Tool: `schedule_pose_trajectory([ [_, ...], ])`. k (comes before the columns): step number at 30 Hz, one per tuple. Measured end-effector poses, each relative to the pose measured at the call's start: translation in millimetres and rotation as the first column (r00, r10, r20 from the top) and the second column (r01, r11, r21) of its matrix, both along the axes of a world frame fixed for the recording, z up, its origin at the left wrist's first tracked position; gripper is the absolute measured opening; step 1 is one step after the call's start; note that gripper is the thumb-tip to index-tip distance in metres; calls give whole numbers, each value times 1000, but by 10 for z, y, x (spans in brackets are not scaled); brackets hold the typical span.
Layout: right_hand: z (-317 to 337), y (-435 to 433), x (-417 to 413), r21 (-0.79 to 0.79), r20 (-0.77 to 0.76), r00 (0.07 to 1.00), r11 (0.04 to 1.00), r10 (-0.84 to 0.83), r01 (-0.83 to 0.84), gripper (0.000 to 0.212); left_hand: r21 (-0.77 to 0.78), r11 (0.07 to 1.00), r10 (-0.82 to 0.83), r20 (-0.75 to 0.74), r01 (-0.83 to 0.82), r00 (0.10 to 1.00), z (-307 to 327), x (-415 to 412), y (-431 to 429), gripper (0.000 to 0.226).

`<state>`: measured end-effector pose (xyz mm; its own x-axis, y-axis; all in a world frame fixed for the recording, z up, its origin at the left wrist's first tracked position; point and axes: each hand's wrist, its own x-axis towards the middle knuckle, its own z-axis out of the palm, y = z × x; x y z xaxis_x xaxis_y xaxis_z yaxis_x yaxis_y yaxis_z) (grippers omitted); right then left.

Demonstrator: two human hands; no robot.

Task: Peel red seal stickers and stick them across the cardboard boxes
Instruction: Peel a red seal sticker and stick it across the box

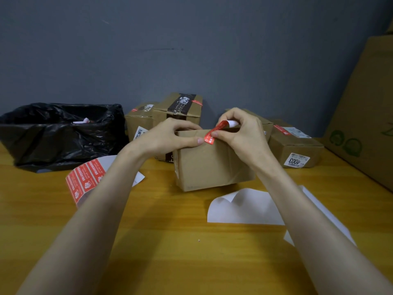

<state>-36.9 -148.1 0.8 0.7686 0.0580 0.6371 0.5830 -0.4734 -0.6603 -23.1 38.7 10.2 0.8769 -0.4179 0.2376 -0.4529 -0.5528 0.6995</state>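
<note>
On the yellow wooden table a plain cardboard box stands in the middle; the left hand grips its top edge, fingers curled over the rim and the thumb laid along the front face; the right hand pinches a red seal sticker between thumb and forefinger, the strip's lower end touching the front face just beside the left thumb tip, its upper end (white underside showing) curling up over the rim. A sticker sheet of red seals lies to the left, partly under the left forearm; white backing paper lies near the box's front. Behind stand sealed boxes, one on the right labelled 4003; a black bag sits far left.
</note>
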Motion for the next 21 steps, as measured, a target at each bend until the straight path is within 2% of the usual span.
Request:
schedule_pose_trajectory([
  [3, 2, -10, -3, 1, 0, 1000, 1000, 6, -6, 17, -4, 1000, -3, -3, 3, 1000, 3, 1, 6, 31],
  [15, 50, -50, -34, -19, -46, 999, 999, 26, -26, 16, -7, 999, -35, -17, 35, 999, 12, -21, 5, 31],
  [21, 116, -146, -15, 170, -66, 995, 984, 71, -59, 24, 0, 999, -37, -12, 37, 999, 24, -28, 14, 28],
])
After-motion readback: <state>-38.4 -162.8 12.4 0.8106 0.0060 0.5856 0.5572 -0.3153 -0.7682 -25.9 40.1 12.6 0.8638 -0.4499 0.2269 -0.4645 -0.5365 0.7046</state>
